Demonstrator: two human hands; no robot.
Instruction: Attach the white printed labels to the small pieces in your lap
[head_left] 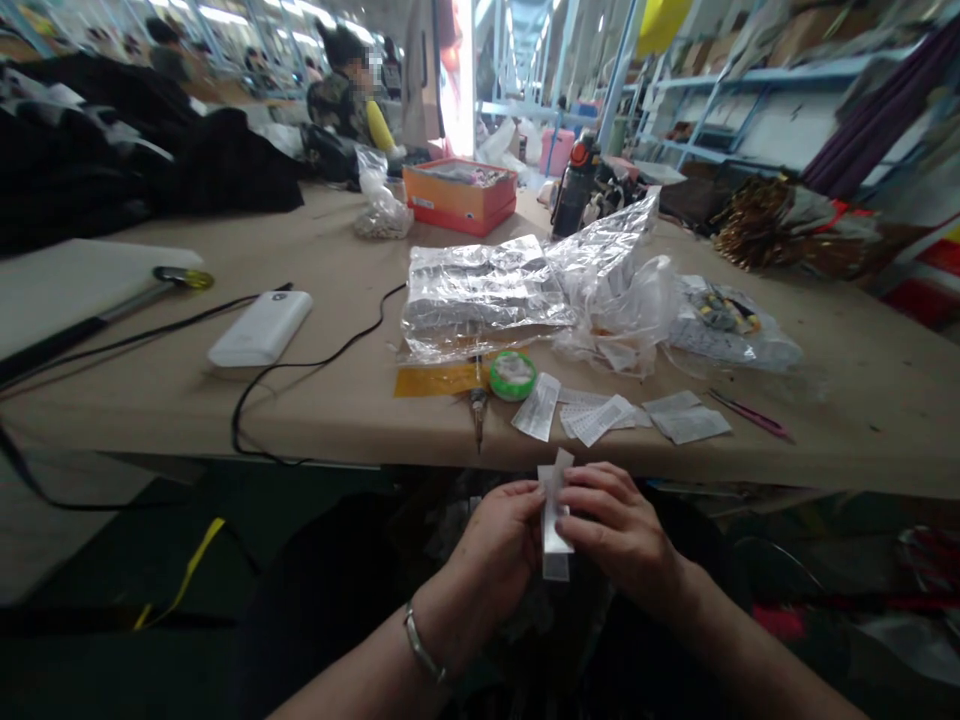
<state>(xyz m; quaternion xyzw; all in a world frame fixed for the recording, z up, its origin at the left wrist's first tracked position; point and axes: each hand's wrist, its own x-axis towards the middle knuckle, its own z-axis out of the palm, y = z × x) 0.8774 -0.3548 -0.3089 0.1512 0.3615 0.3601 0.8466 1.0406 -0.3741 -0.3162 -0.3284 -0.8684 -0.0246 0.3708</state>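
Observation:
Just below the table's front edge, my left hand (504, 545) and my right hand (619, 530) meet around some narrow white strips (556, 525). The left thumb and fingers pinch the strips from one side. From the other side, the right fingers are closed against them. The strips overlap, and a loose end points up at an angle. On the table in front lie more flat, pale printed strips (600, 420) and a separate pair (686, 417). A round green container (512, 375) with whitish contents sits beside a pointed soldering-iron-like tool (478, 415).
A pink tool (750, 414) lies right of the strips. Behind spreads clear plastic packaging (487, 290). A white power bank (261, 328) and a black cable (322, 360) are on the left. An orange box (460, 195) and a dark bottle (576, 185) stand farther back. Another person (341, 95) sits beyond.

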